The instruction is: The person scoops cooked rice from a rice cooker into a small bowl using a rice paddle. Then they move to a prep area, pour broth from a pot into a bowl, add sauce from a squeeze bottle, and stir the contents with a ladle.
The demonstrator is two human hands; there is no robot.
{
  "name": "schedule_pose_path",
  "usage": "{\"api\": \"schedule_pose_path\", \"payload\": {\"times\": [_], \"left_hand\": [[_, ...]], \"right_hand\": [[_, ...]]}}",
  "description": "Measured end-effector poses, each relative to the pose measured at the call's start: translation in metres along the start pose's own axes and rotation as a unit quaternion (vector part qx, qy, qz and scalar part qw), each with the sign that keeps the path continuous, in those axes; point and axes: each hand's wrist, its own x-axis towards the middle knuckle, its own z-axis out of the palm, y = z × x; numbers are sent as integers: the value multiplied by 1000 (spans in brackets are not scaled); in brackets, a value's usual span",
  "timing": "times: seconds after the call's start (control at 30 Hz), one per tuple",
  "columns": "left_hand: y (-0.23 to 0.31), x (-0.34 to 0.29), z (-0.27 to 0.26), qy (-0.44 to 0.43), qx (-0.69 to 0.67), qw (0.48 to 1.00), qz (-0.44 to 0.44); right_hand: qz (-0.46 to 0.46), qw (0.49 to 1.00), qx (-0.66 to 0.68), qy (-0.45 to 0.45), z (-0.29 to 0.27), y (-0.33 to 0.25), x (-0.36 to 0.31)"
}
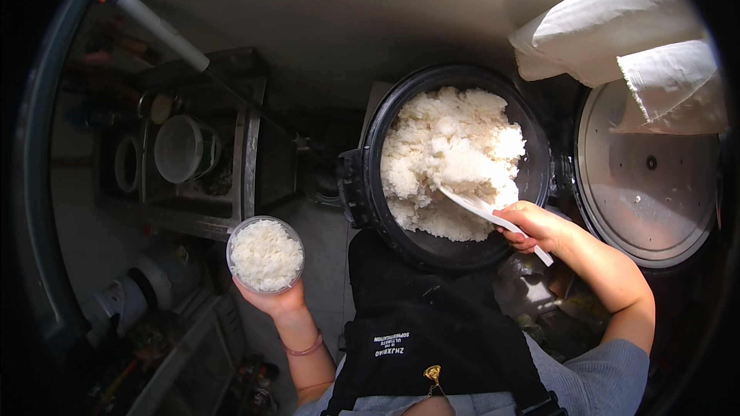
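Note:
My left hand (271,297) is closed around the underside of a round clear plastic container (230,245), held out to the left. White cooked rice (267,256) fills it to about the rim. On the right, my right hand (530,226) grips a white rice paddle (479,209) by its handle. The paddle's tip touches the big mound of rice (443,139) inside a large black rice cooker (375,219). That rice is heaped toward the left and middle, and the dark inner wall shows along the right side.
The cooker's round lid (651,185) stands open to the right, with a white cloth (609,23) hanging above it. At the left is a metal sink (248,162) holding a white bucket (179,150). A pole (166,31) slants across the upper left.

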Motion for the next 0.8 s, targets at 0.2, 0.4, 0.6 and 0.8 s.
{"api": "schedule_pose_path", "payload": {"times": [0.2, 0.4, 0.6, 0.8], "left_hand": [[-1, -3, 15, -11, 8, 1000, -8], [0, 0, 15, -3, 10, 1000, -16], [6, 2, 13, -55, 27, 998, -27], [7, 8, -5, -43, -8, 999, -14]], "right_hand": [[-25, 963, -231, 135, 18, 0, -47], [-275, 566, -625, 461, -5, -1, -27], [-298, 488, -606, 553, -38, -48, -3], [-244, 422, -688, 538, -25, -31, -78]]}}
